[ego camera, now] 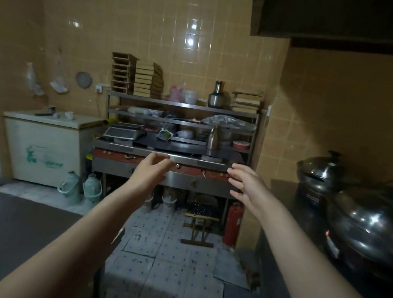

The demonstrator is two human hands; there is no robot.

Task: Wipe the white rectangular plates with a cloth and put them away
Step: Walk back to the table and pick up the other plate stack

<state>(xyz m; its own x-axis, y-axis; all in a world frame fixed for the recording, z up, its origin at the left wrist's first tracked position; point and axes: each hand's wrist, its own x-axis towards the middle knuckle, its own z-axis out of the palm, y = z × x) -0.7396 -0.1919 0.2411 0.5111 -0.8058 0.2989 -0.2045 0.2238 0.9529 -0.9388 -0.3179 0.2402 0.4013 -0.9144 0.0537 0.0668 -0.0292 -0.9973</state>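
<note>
Dim kitchen seen from the wearer's head, w/ a tan tiled wall (177, 28) filling the back and paper sheets over the floor (164, 265). Dark counter (17, 228) at lower left; second dark counter (305, 201) at right carries two lidded metal pans, the big one (369, 225) nearer, a smaller one (321, 174) behind it. Centre back: a steel rack (182, 105) of cluttered shelves above a steel workbench. Cream chest freezer (43, 149) stands to the rack's left. Stacks of tan rectangular trays (147, 80) sit on the top shelf. Red fire extinguisher (233, 223) stands on the floor at the bench's right end, beside a small wooden stool (199, 225).

Both bare forearms reach fwd, well apart. Left hand (151, 168) is blurred, fingers loosely bent, thumb near them in a narrow gap, holding nothing. Right hand (244, 184) has fingers spread wide, holding nothing. Both hang in mid-air, lined up w/ the bench's front edge.

White plates and cloth: can't be made out in this view.
</note>
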